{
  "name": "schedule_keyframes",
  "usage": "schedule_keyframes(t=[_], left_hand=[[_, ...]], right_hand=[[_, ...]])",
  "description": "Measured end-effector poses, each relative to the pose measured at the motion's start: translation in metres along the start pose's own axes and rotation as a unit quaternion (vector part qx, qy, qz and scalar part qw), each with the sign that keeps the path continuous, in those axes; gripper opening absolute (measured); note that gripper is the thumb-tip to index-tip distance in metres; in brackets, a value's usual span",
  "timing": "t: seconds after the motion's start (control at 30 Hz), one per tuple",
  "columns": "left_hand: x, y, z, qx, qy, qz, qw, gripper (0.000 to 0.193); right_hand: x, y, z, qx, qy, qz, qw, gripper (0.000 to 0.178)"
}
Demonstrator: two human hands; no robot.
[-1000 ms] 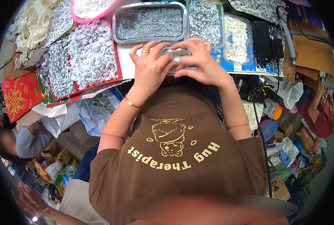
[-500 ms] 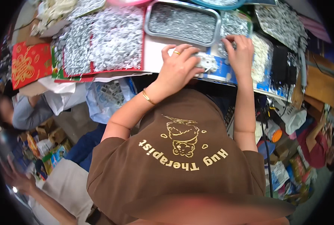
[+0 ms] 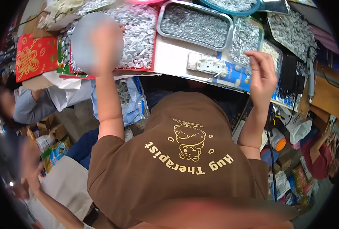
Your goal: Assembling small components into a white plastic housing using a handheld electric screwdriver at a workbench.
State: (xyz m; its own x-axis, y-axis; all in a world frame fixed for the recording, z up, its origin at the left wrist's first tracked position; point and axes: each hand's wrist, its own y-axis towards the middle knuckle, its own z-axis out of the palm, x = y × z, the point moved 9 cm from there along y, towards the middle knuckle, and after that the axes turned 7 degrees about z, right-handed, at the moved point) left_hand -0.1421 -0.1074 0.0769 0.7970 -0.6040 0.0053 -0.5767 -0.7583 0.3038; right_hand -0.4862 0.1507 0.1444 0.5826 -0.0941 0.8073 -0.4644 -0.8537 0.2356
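Note:
My left hand (image 3: 105, 45) is over the heap of white plastic parts (image 3: 137, 36) in a shallow red tray (image 3: 154, 57). A blurred patch hides most of its fingers, and I cannot tell what they hold. My right hand (image 3: 264, 74) is raised beside a clear container (image 3: 261, 36) of small silvery metal pieces (image 3: 245, 42). Its thumb and fingertips are drawn together; anything between them is too small to make out. Between my hands, a white plastic part with round holes (image 3: 211, 66) rests on a small white block (image 3: 192, 61) near the worktop's front edge.
A metal tray (image 3: 192, 42) of fine metal pieces lies behind the white part. A teal basin (image 3: 236, 12) stands farther back. At the right are black pouches (image 3: 287, 68) and a grey pen-shaped tool (image 3: 310, 76). A blue plastic bag (image 3: 133, 103) hangs below the edge; other people sit nearby.
My left hand has left the white part and moved left to the red tray. My right hand has drawn back from the clear container toward me. The view has shifted slightly.

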Motion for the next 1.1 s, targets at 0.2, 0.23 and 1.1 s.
schedule_keyframes(t=[0.2, 0.23, 1.1], left_hand=[[-0.001, 0.003, -0.001, 0.003, -0.01, -0.009, 1.0, 0.014], [0.001, 0.001, -0.004, 0.001, -0.014, -0.028, 1.0, 0.013], [-0.017, 0.013, -0.011, 0.033, 0.027, 0.122, 0.992, 0.012]], right_hand=[[-0.011, -0.019, 0.049, 0.092, 0.019, 0.013, 0.996, 0.013], [-0.01, -0.02, 0.049, 0.091, 0.017, 0.017, 0.996, 0.013], [-0.022, 0.071, 0.021, -0.062, -0.041, -0.019, 0.997, 0.014]])
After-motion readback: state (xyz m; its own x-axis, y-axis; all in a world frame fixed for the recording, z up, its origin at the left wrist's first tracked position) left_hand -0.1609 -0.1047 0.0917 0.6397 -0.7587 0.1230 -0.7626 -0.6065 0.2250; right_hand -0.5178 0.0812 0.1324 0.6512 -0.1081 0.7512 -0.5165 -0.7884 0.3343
